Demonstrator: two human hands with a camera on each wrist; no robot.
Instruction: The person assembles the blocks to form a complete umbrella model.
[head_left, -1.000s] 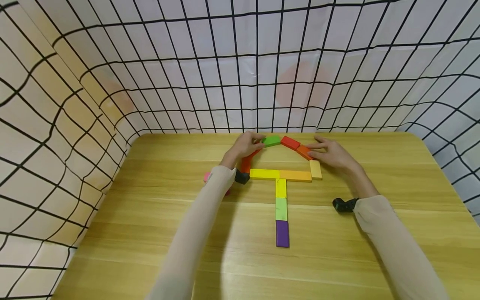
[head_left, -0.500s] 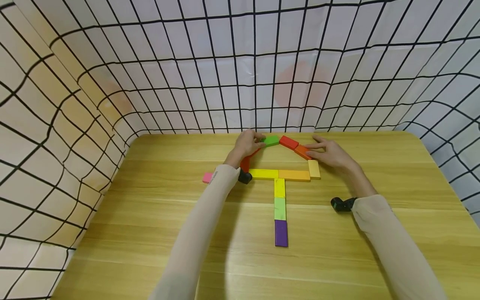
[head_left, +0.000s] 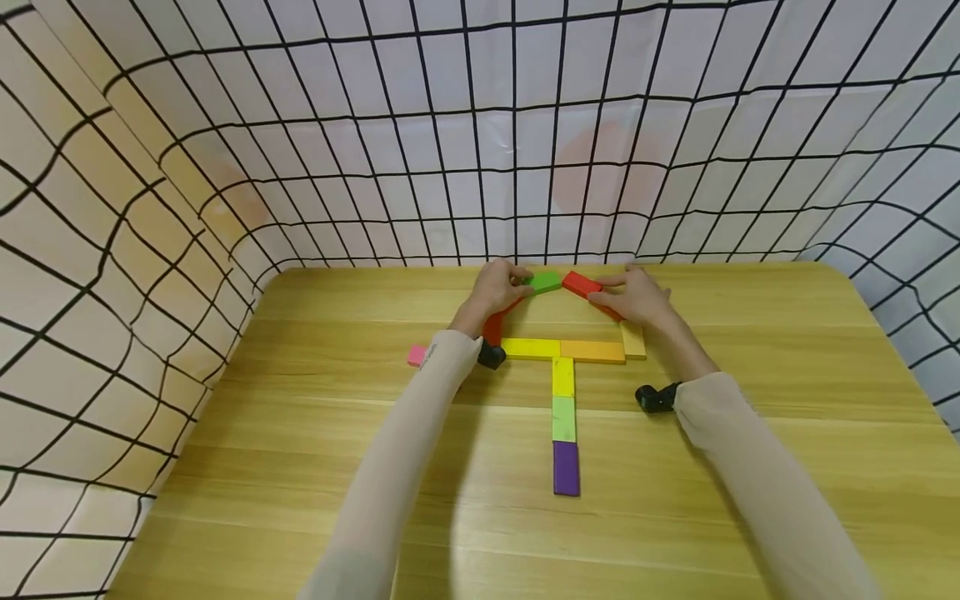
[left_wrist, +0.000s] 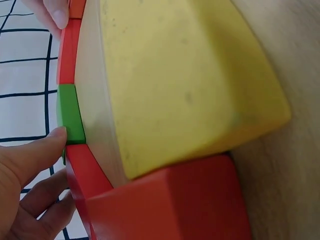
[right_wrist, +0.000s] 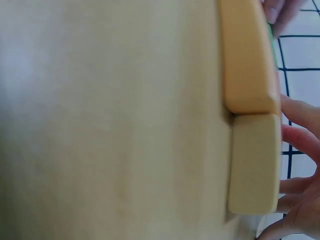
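My left hand pinches the left end of a green block at the back of a block outline; in the left wrist view, the thumb meets its face. My right hand reaches over the right side, its extended fingertips touching a red block near where it meets an orange-red block, mostly covered by the hand. Below the left hand are red blocks, partly hidden in the head view. A cream block abuts an orange block, which continues a yellow block.
A stem of a yellow block, a light green block and a purple block runs toward me. A pink block lies left, partly behind the sleeve. Black netting stands at the wooden table's back edge.
My right hand has shifted left and slightly back, from the orange-red block to the red one. My left hand stays at the green block. The blocks show no clear movement.
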